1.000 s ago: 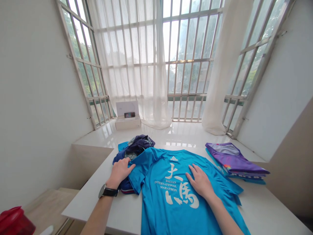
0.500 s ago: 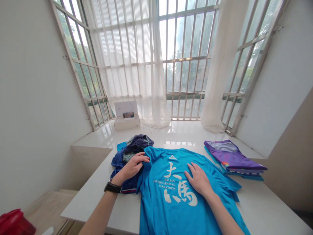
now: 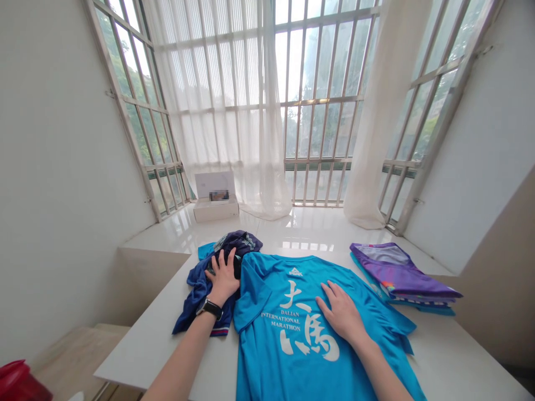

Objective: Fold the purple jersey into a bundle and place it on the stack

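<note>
A blue T-shirt [image 3: 276, 356] with white lettering lies spread on the white table, neckline toward the window. My right hand [image 3: 340, 312] rests flat on its back beside the print, fingers apart. To the shirt's left is a heap of dark blue clothes [image 3: 196, 303]. My left hand [image 3: 223, 275], with a watch [image 3: 209, 308] at the wrist, lies on this heap with its fingers spread. The shirt's left sleeve [image 3: 253, 292] lies just right of that hand.
At the right sits a stack of folded shirts [image 3: 397, 273], a purple one on top. An open white box [image 3: 216, 209] stands on the window ledge. A red object [image 3: 23, 381] shows at the lower left. Sheer curtains [image 3: 267, 139] hang before the barred window.
My left hand has moved off the shirt's sleeve edge onto the dark heap, and its fingers have spread. The heap has shifted slightly left. My right hand has stayed on the shirt.
</note>
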{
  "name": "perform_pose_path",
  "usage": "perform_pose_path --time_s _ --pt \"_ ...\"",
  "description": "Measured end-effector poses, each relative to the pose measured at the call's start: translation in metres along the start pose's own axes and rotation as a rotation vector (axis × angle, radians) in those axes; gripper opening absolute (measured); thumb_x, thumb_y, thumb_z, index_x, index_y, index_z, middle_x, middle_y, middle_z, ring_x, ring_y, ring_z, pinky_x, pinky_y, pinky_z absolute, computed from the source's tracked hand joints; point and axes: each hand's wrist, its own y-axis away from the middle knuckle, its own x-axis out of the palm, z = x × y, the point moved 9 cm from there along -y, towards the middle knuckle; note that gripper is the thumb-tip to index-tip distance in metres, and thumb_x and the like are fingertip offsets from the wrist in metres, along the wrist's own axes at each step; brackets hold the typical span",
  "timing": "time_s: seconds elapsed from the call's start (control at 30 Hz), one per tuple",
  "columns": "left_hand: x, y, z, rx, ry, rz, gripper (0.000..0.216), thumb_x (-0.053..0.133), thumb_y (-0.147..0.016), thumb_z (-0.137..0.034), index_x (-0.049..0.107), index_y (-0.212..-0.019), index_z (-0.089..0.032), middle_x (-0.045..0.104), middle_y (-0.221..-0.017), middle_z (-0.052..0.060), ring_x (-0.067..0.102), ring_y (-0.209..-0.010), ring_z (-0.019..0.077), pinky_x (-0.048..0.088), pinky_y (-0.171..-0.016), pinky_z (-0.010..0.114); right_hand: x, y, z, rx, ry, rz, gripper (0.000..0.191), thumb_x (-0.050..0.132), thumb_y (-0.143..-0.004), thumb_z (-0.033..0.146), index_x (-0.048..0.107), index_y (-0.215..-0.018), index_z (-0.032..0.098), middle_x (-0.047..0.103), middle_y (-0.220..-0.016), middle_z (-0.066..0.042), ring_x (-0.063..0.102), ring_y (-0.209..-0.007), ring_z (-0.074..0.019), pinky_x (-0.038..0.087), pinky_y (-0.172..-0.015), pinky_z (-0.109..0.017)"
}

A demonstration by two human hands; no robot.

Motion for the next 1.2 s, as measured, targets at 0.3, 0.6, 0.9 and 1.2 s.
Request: perform_pose_path --time_s 0.3,0.6,0.9,1.2 --pt "-0.006 -0.012 0.028 0.019 -0.054 0.010 0.087 0.066 -0.076 -0.035 0.024 -0.152 -0.034 0.016 -0.161 0.014 0.019 -0.144 0.0459 0.030 -0.103 0.069 -0.002 0.001 0.002 0.012 0.026 -0.004 0.061 0.035 -0.097 0.050 0.047 -0.147 0.017 0.042 -0.156 -0.010 0.034 -0.146 -0.0276 0.027 -0.119 -0.042" --pt "-0.006 -0.005 0.025 0.076 -0.095 0.079 0.082 0.062 -0.077 -0.032 0.027 -0.152 -0.030 0.020 -0.162 0.014 0.024 -0.142 0.0402 0.033 -0.104 0.060 0.001 0.011 0.012 0.077 0.200 -0.016 0.060 0.035 -0.098 0.046 0.039 -0.151 0.018 0.036 -0.159 -0.010 0.031 -0.147 -0.0297 0.026 -0.118 -0.044" --pt "-0.009 0.003 0.025 0.163 0.006 0.054 0.082 0.064 -0.079 -0.038 0.028 -0.152 -0.032 0.021 -0.162 0.012 0.020 -0.146 0.0396 0.027 -0.110 0.061 0.000 0.026 0.015 0.160 0.228 -0.060 0.062 0.035 -0.096 0.043 0.040 -0.151 0.013 0.037 -0.158 -0.016 0.032 -0.146 -0.0326 0.026 -0.117 -0.047" --pt "-0.059 0.040 -0.004 0.173 0.101 -0.228 0.073 0.053 -0.088 -0.027 0.022 -0.155 -0.022 0.017 -0.161 0.016 0.011 -0.150 0.0381 0.017 -0.116 0.064 -0.004 0.016 -0.012 0.091 -0.115 -0.099 0.063 0.038 -0.090 0.049 0.051 -0.141 0.014 0.043 -0.153 -0.015 0.037 -0.143 -0.0276 0.031 -0.117 -0.042"
